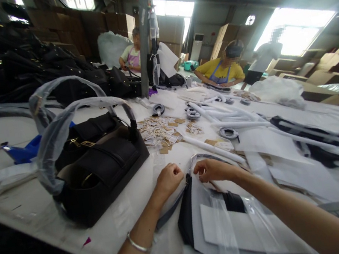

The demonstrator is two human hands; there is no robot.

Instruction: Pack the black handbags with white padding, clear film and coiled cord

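Note:
My left hand (pixel 169 180) has its fingers curled closed beside the upper end of a black handbag (pixel 187 221) lying on the table; what it grips, if anything, is hidden. Just to the right, my right hand (pixel 214 170) is bent into a pinch over the bag's top edge, and I cannot make out what is in it. White paper sheets (pixel 219 227) and clear plastic film cover most of this bag. Its plastic-wrapped handle (pixel 205 155) arches up behind my fingers. A grey strap (pixel 170 209) runs along the left side, under my left forearm.
On the left stands a black handbag (pixel 104 164) with plastic-wrapped handles. Cords and brown tags (pixel 160 130), coiled straps (pixel 228 133) and white tubes (pixel 215 149) lie beyond my hands. Black bags are piled back left, near a post (pixel 142 44). Several people are farther back.

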